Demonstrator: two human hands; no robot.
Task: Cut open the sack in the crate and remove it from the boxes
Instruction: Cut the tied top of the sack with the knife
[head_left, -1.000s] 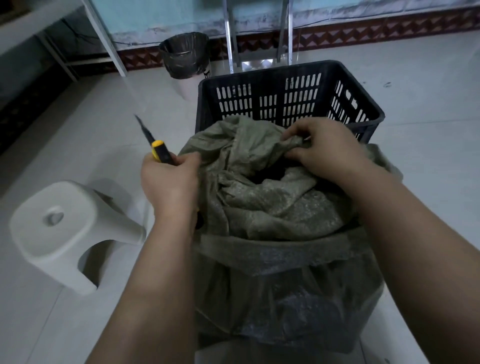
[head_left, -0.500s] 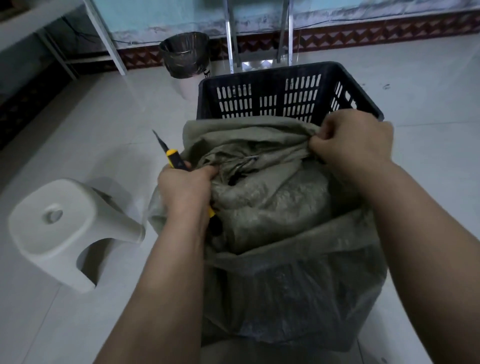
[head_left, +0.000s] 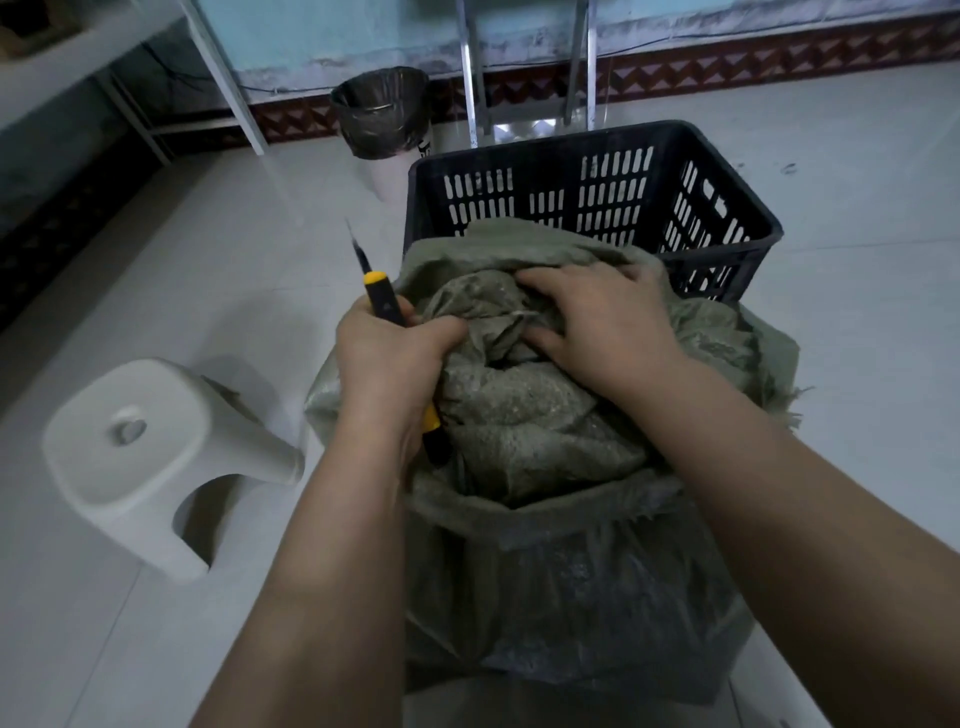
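Firmly, left grip (head_left: 387, 358) curled round a yellow-black utility knife (head_left: 382, 301), blade up, right grip (head_left: 602, 322) clutched the bunched olive sack (head_left: 530, 415), which lay heaped against the black crate (head_left: 587, 192).

Pale tiled floor (head_left: 208, 270) under black crate (head_left: 545, 140), white stool (head_left: 156, 457), bin (head_left: 382, 114)

There is 1 view only, a wide-angle camera worn on the person's head, facing forward and steeply down at the floor (head_left: 857, 322) ahead. It sits close over the sack (head_left: 540, 415) and the black crate (head_left: 597, 136) behind it, so these fill the middle of the frame. The white stool (head_left: 156, 457) lies near the left edge and the patterned skirting (head_left: 727, 67) runs along the top.
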